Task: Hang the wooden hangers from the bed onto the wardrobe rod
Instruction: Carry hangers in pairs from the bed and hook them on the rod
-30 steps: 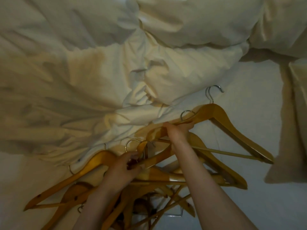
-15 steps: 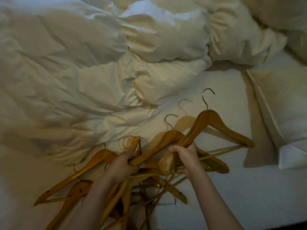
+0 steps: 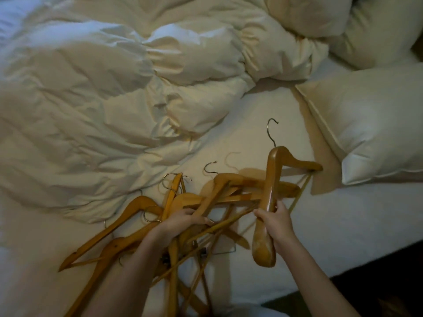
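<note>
Wooden hangers (image 3: pixel 183 202) lie in a tangled heap on the near part of the bed (image 3: pixel 343 213), on its white sheet. Their arms and thin lower bars cross over one another, and several metal hooks stick up at the far side of the heap.

In the head view, the right hand (image 3: pixel 278 221) has its fingers and thumb wrapped round one arm of a single hanger (image 3: pixel 272 179). This hanger is raised at the right edge of the heap and turned nearly on end. Its metal hook (image 3: pixel 271 131) points away towards the pillow (image 3: pixel 370 124). The gripped arm passes in front of two or three hangers lying behind it.

The left hand (image 3: pixel 180 223) reaches into the middle of the heap, fingers curled over crossed hanger arms. Exactly how many it grips I cannot tell. Beneath it a wire clip hanger (image 3: pixel 225 251) shows among the wood.

A crumpled cream duvet (image 3: pixel 103 110) fills the left and far side, its edge just beside the heap. A second pillow (image 3: pixel 377 26) lies at the far right corner. Dark floor (image 3: pixel 389 271) shows beyond the bed's near right edge.
</note>
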